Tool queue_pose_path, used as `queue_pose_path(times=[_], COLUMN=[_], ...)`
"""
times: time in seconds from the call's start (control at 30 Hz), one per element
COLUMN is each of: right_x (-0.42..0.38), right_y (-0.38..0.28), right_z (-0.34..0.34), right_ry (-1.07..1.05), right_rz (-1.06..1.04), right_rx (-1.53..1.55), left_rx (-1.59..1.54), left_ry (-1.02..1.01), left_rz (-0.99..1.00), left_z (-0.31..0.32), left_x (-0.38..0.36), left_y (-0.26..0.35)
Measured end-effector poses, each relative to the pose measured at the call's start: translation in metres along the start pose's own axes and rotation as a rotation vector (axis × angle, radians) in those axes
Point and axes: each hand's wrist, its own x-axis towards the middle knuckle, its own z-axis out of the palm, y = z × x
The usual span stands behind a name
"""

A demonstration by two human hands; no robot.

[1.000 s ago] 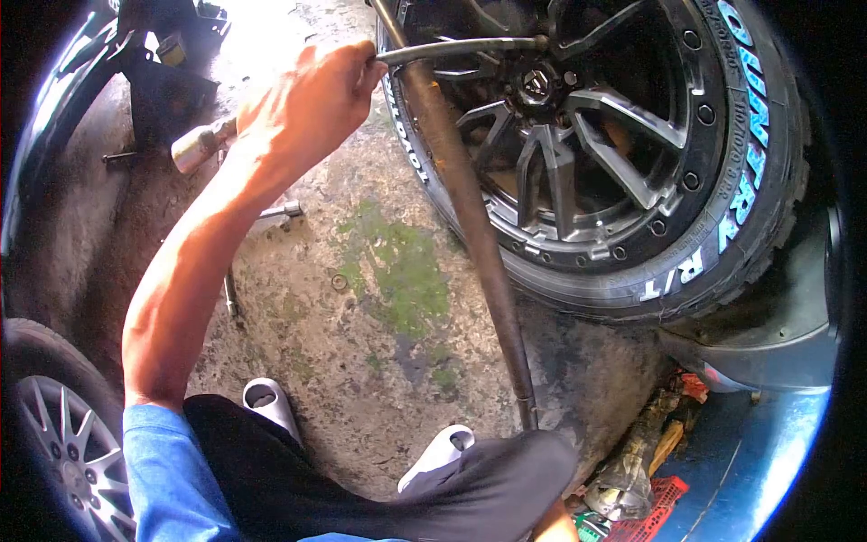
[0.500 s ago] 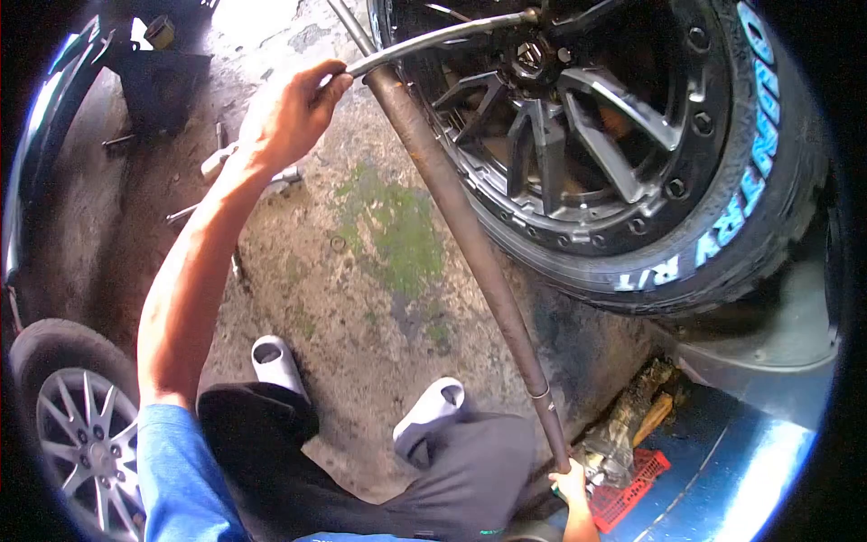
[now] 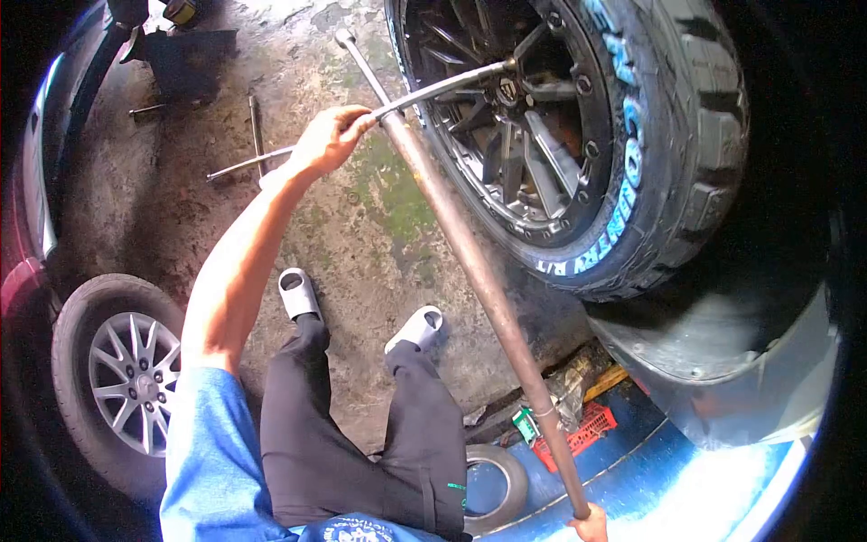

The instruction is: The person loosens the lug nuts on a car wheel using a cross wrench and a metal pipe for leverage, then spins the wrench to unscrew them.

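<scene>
My left hand [image 3: 332, 140] is closed around a four-way lug wrench [image 3: 452, 83] close to where its bars cross. One bar reaches from there to the hub area of a dark spoked wheel [image 3: 533, 163], its far end at a lug nut beside the center cap. A long rusty pipe [image 3: 470, 253] is slipped over another arm of the wrench and slants down to the lower right. At the bottom edge my right hand [image 3: 591, 524] grips the pipe's lower end, partly cut off by the frame. The wheel carries a knobby tire [image 3: 704, 117] with blue-white lettering.
Another cross-shaped wrench [image 3: 256, 135] lies on the stained concrete floor [image 3: 361, 244]. A silver-spoked wheel [image 3: 135, 388] is at the lower left, near a red car body [image 3: 27, 298]. At the lower right are a red plastic basket [image 3: 578, 438] and a bare tire [image 3: 506, 488].
My view has shifted, so the wheel appears further left and more tread shows. The pipe's lower end and my right hand appear lower in view. Both hands keep their grip.
</scene>
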Motion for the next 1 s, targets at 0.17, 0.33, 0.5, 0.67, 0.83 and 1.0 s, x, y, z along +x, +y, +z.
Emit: queue_pose_path(times=[0.17, 0.33, 0.5, 0.67, 0.83, 1.0], right_x=[-0.115, -0.185, -0.158, -0.068, -0.028, -0.110], right_y=[0.024, 0.000, -0.082, -0.243, -0.225, -0.185], right_z=[-0.063, -0.122, -0.163, -0.126, -0.056, -0.043], right_ry=[0.028, -0.075, -0.323, -0.467, -0.197, 0.038], right_rz=[0.055, 0.233, 0.199, -0.040, 0.018, 0.123], right_rx=[0.015, 0.015, 0.151, 0.451, 0.282, 0.226], left_rx=[-0.127, -0.225, -0.342, -0.120, -0.092, -0.047], left_ry=[-0.175, -0.269, -0.314, -0.250, -0.278, -0.302], left_rz=[-0.137, -0.215, -0.300, -0.243, -0.292, -0.275], left_z=[-0.016, -0.019, -0.021, -0.037, -0.048, -0.057], left_x=[0.007, 0.013, 0.011, 0.017, 0.021, 0.028], left_y=[0.014, 0.007, 0.018, 0.030, 0.041, 0.044])
